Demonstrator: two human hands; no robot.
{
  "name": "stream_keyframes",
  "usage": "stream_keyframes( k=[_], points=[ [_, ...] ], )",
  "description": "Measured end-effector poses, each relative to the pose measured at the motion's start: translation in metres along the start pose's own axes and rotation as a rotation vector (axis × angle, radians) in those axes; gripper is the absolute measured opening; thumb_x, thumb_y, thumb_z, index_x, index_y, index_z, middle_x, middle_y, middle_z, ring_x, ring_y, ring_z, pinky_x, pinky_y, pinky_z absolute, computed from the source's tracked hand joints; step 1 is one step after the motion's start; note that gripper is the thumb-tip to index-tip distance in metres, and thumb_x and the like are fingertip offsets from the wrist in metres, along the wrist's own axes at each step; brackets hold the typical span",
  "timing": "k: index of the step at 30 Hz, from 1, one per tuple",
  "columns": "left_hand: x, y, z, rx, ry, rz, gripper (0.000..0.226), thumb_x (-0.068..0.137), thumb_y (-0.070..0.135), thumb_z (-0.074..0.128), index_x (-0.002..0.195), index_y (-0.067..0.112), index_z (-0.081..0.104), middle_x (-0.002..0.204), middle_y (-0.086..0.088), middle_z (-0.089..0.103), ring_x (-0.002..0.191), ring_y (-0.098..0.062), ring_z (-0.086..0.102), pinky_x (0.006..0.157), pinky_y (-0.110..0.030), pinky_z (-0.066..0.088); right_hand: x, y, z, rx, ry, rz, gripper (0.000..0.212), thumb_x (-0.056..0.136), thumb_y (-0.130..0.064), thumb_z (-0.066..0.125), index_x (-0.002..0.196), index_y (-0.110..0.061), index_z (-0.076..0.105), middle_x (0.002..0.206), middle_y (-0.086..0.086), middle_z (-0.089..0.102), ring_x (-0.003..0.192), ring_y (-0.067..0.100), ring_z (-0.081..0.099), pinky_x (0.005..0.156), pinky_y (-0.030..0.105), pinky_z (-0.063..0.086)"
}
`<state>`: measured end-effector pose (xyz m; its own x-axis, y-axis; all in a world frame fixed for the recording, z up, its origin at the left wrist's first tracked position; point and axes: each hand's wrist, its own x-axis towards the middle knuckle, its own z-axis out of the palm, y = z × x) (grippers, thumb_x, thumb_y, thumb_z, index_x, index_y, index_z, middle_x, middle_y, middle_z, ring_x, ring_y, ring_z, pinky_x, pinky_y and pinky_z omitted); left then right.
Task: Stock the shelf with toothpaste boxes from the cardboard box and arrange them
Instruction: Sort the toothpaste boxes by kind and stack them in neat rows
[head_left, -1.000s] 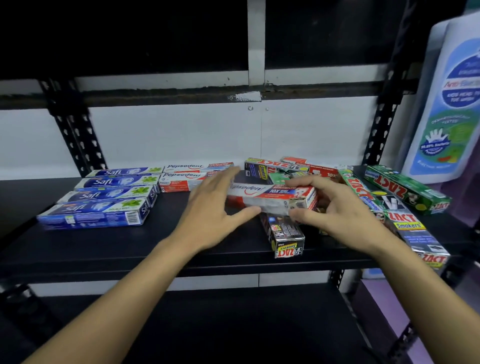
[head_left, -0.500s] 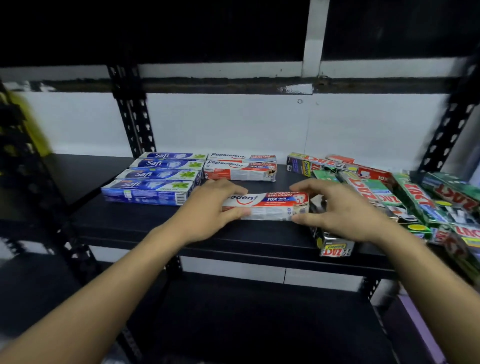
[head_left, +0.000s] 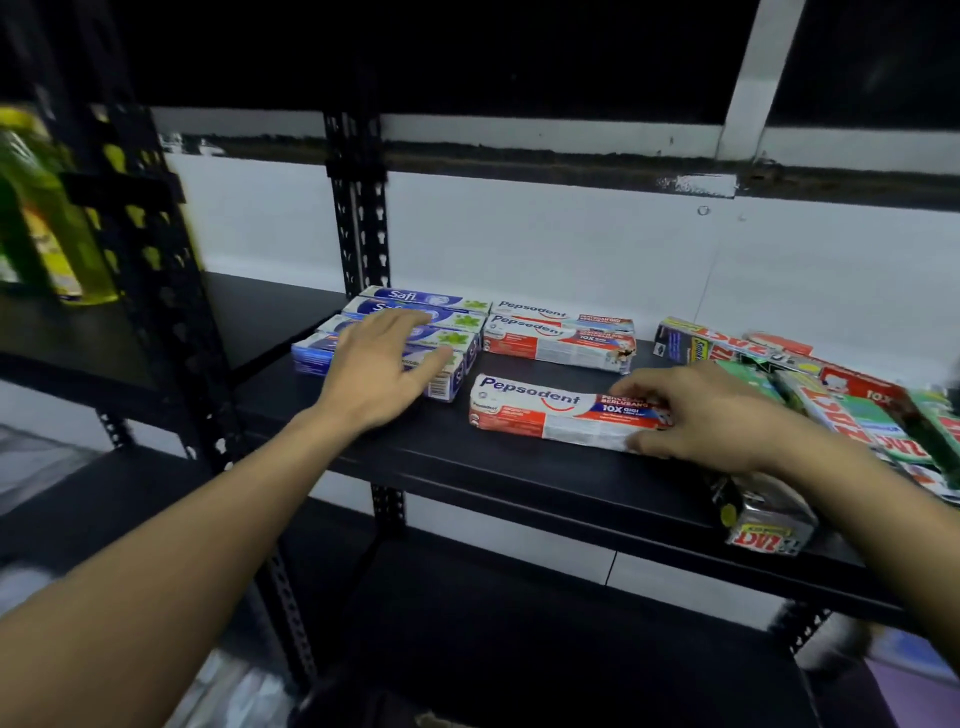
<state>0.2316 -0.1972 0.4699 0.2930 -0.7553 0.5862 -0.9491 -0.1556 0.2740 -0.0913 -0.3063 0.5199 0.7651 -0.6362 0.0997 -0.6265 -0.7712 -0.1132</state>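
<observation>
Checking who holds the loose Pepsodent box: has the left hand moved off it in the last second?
Yes. The left hand has gone leftward off the loose Pepsodent box onto the Safi boxes.

Dim room: white wall (head_left: 571, 249) behind black perforated steel uprights (head_left: 358, 208).

Blue-and-white Safi boxes (head_left: 415, 332), red-and-white Pepsodent box (head_left: 550, 410), green-and-red Zact boxes (head_left: 857, 415), black shelf (head_left: 519, 467).

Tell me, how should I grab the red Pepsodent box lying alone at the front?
Pinch the Pepsodent box across its narrow width near the free left end, from above. It lies flat and long, and the right hand already covers its right end.
</observation>
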Motion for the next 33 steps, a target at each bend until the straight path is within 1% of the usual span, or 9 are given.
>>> stream_keyframes(
  k=[2, 6, 9, 12, 15, 17, 27, 30, 33],
  points=[
    [0.002, -0.007, 0.006, 0.018, -0.027, -0.027, 0.065, 0.092, 0.067, 0.039, 0.14, 0.025, 0.05, 0.144, 0.002, 0.052, 0.138, -0.02, 0.039, 0.113, -0.044, 0.024, 0.008, 0.001, 0.0, -0.023, -0.005, 0.026, 0.05, 0.083, -0.042, 0.072, 0.129, -0.043, 0.052, 0.125, -0.01, 0.061, 0.105, 0.01, 0.056, 0.09, 0.028, 0.046],
    [-0.002, -0.013, 0.015, 0.036, -0.112, -0.071, 0.07, 0.094, 0.07, 0.033, 0.149, 0.026, 0.039, 0.156, 0.002, 0.038, 0.148, -0.019, 0.022, 0.121, -0.045, 0.011, 0.02, 0.004, 0.003, -0.059, -0.007, 0.032, 0.051, 0.087, -0.04, 0.069, 0.135, -0.036, 0.051, 0.127, -0.008, 0.06, 0.106, 0.011, 0.056, 0.085, 0.022, 0.04],
    [-0.002, -0.013, 0.017, 0.069, -0.126, -0.05, 0.074, 0.092, 0.075, 0.025, 0.148, 0.029, 0.039, 0.156, 0.005, 0.037, 0.149, -0.017, 0.019, 0.122, -0.045, 0.009, 0.03, 0.01, 0.006, -0.05, 0.043, 0.029, 0.053, 0.086, -0.039, 0.07, 0.135, -0.03, 0.053, 0.122, -0.004, 0.065, 0.101, 0.013, 0.06, 0.085, 0.024, 0.045],
    [-0.001, -0.013, 0.018, 0.107, -0.163, -0.05, 0.076, 0.091, 0.078, 0.019, 0.147, 0.032, 0.042, 0.157, 0.008, 0.035, 0.149, -0.015, 0.018, 0.122, -0.044, 0.005, 0.042, 0.018, 0.012, -0.053, 0.074, 0.044, 0.048, 0.085, -0.039, 0.071, 0.126, -0.024, 0.054, 0.112, 0.001, 0.067, 0.095, 0.019, 0.062, 0.084, 0.034, 0.05],
    [-0.001, -0.012, 0.018, 0.122, -0.17, -0.05, 0.077, 0.09, 0.078, 0.017, 0.146, 0.032, 0.044, 0.157, 0.009, 0.035, 0.149, -0.015, 0.02, 0.121, -0.044, 0.005, 0.052, 0.021, 0.013, -0.045, 0.079, 0.053, 0.037, 0.084, -0.038, 0.072, 0.111, -0.025, 0.05, 0.099, -0.001, 0.062, 0.078, 0.011, 0.054, 0.068, 0.031, 0.042],
    [-0.001, -0.012, 0.018, 0.132, -0.175, -0.05, 0.076, 0.091, 0.078, 0.018, 0.146, 0.032, 0.044, 0.158, 0.009, 0.034, 0.149, -0.015, 0.021, 0.122, -0.045, 0.005, 0.057, 0.022, 0.014, -0.048, 0.081, 0.068, 0.035, 0.084, -0.038, 0.073, 0.106, -0.028, 0.048, 0.094, -0.003, 0.059, 0.074, 0.008, 0.051, 0.065, 0.029, 0.038],
    [0.0, -0.011, 0.019, 0.136, -0.183, -0.062, 0.086, 0.084, 0.083, 0.01, 0.146, 0.033, 0.044, 0.157, 0.01, 0.035, 0.148, -0.014, 0.022, 0.122, -0.045, 0.006, 0.075, 0.02, 0.019, -0.091, 0.144, 0.066, 0.036, 0.082, -0.04, 0.074, 0.107, -0.023, 0.054, 0.092, -0.003, 0.053, 0.081, 0.017, 0.05, 0.068, 0.027, 0.036],
    [-0.001, -0.012, 0.019, 0.137, -0.182, -0.061, 0.078, 0.089, 0.08, 0.016, 0.145, 0.033, 0.044, 0.157, 0.009, 0.036, 0.148, -0.015, 0.022, 0.121, -0.045, 0.006, 0.078, 0.021, 0.02, -0.102, 0.178, 0.055, 0.035, 0.081, -0.036, 0.075, 0.107, -0.021, 0.058, 0.102, 0.002, 0.058, 0.086, 0.018, 0.048, 0.072, 0.028, 0.037],
    [0.0, -0.012, 0.02, 0.138, -0.178, -0.06, 0.078, 0.089, 0.08, 0.017, 0.144, 0.033, 0.046, 0.156, 0.009, 0.037, 0.147, -0.015, 0.023, 0.121, -0.045, 0.006, 0.081, 0.022, 0.021, -0.087, 0.199, 0.049, 0.035, 0.08, -0.033, 0.077, 0.109, -0.02, 0.061, 0.116, 0.003, 0.052, 0.095, 0.02, 0.05, 0.083, 0.031, 0.044]
  ],
)
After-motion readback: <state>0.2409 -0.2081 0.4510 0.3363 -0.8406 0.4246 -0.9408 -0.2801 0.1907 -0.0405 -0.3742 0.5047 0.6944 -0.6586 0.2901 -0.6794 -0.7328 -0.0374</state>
